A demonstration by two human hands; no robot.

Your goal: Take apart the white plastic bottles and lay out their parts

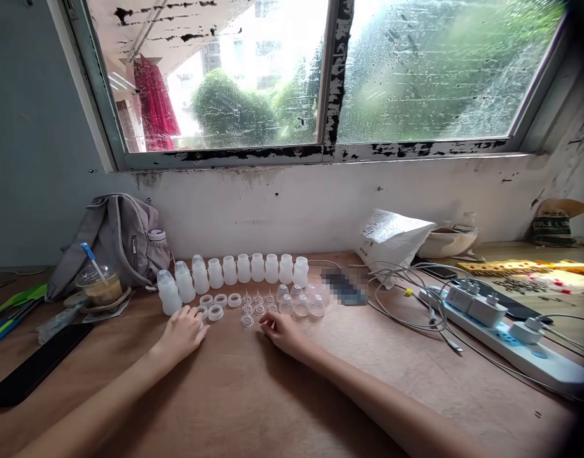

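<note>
A row of several small translucent plastic bottles [244,270] stands on the wooden desk [254,394] below the window. In front of them lie white rings [215,312], clear nipples [254,302] and clear caps [301,305]. My left hand [181,334] rests palm down on the desk, its fingertips by the nearest rings. My right hand [285,332] also lies on the desk, fingers slightly curled, just right of a lone clear nipple [247,320]. Neither hand holds anything.
A grey bag [115,238] and a plastic cup with a straw [100,285] sit at the left, a black phone [34,369] near the left edge. A white bag [392,238], tangled cables [406,299] and a power strip [506,334] fill the right.
</note>
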